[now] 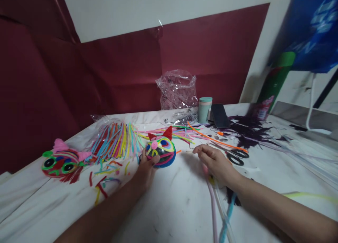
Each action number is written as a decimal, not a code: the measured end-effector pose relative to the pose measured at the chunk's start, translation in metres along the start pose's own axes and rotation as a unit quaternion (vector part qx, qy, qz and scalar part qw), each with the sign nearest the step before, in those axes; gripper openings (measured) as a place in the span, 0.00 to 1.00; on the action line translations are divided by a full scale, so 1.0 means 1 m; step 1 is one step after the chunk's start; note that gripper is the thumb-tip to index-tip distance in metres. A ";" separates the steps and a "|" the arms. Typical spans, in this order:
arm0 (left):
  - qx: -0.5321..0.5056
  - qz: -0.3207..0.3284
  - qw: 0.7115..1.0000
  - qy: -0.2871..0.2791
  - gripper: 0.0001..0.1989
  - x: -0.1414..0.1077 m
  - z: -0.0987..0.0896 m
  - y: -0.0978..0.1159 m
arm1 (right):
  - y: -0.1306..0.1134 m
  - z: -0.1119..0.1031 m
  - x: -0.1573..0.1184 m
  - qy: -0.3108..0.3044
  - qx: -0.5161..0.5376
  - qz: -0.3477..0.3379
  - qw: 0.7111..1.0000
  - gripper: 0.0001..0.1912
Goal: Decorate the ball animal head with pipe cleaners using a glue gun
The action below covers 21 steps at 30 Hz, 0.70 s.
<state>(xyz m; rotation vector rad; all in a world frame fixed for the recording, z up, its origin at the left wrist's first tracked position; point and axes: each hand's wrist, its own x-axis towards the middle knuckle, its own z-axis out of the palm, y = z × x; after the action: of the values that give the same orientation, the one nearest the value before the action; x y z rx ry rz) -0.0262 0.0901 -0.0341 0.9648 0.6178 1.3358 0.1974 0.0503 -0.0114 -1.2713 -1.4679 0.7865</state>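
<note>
Above the white tabletop [179, 204], left hand [146, 169] holds cat head [161, 153] crosswise, ears up.

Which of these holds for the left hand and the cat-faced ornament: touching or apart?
Touching: the head view shows the left hand's thumb lying across the ornament's lower edge.

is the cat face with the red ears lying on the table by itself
No, the left hand is holding the cat face.
</note>
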 end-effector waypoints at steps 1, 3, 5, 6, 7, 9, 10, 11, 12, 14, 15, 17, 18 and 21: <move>0.001 -0.002 1.000 -0.007 0.38 0.000 -0.001 0.000 | 0.002 0.001 0.000 -0.004 0.014 0.001 1.000 0.10; 0.008 -0.012 1.000 -0.011 0.38 0.000 -0.002 -0.001 | 0.004 0.001 0.000 -0.015 0.041 0.000 0.999 0.11; 0.011 -0.023 1.000 -0.018 0.38 0.000 -0.002 0.000 | 0.004 0.001 0.000 -0.035 0.051 -0.003 0.998 0.11; 0.011 -0.026 0.999 -0.024 0.38 0.000 -0.002 0.001 | 0.004 0.002 -0.001 -0.045 0.052 -0.004 0.998 0.11; 0.010 -0.029 0.999 -0.032 0.39 0.000 -0.001 0.001 | 0.003 0.002 -0.002 -0.053 0.051 -0.005 0.997 0.10; 0.011 -0.033 0.998 -0.050 0.39 -0.001 0.000 0.002 | 0.001 0.004 -0.003 -0.063 0.054 -0.027 0.996 0.10; 0.011 -0.034 0.998 -0.057 0.39 -0.002 0.000 0.002 | 0.000 0.004 -0.004 -0.070 0.057 -0.048 0.995 0.10; 0.010 -0.036 0.997 -0.065 0.39 -0.002 0.000 0.002 | -0.001 0.005 -0.004 -0.078 0.056 -0.067 0.993 0.10; 0.006 -0.037 0.996 -0.077 0.39 -0.002 0.000 0.002 | -0.002 0.005 -0.005 -0.085 0.049 -0.077 0.992 0.10; -0.009 -0.039 0.994 -0.101 0.39 -0.002 0.000 0.002 | -0.003 0.004 -0.005 -0.081 0.016 -0.066 0.994 0.10; -0.018 -0.040 0.993 -0.113 0.39 -0.002 0.000 0.002 | -0.003 0.003 -0.004 -0.071 -0.002 -0.059 0.996 0.10; -0.034 -0.042 0.990 -0.131 0.39 -0.003 -0.002 0.003 | -0.005 0.001 -0.004 -0.054 -0.016 -0.076 0.996 0.10; -0.039 -0.043 0.989 -0.136 0.39 -0.003 -0.003 0.003 | -0.006 0.000 -0.005 -0.054 -0.014 -0.089 0.994 0.12; -0.044 -0.047 0.987 -0.148 0.38 -0.003 -0.005 0.002 | -0.010 -0.002 -0.005 -0.053 -0.018 -0.069 0.996 0.08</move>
<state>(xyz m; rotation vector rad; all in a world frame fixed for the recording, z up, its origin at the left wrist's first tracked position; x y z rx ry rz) -0.0319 0.0879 -0.0356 1.0260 0.3690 1.0998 0.1956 0.0433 -0.0029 -1.1546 -1.6428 0.7471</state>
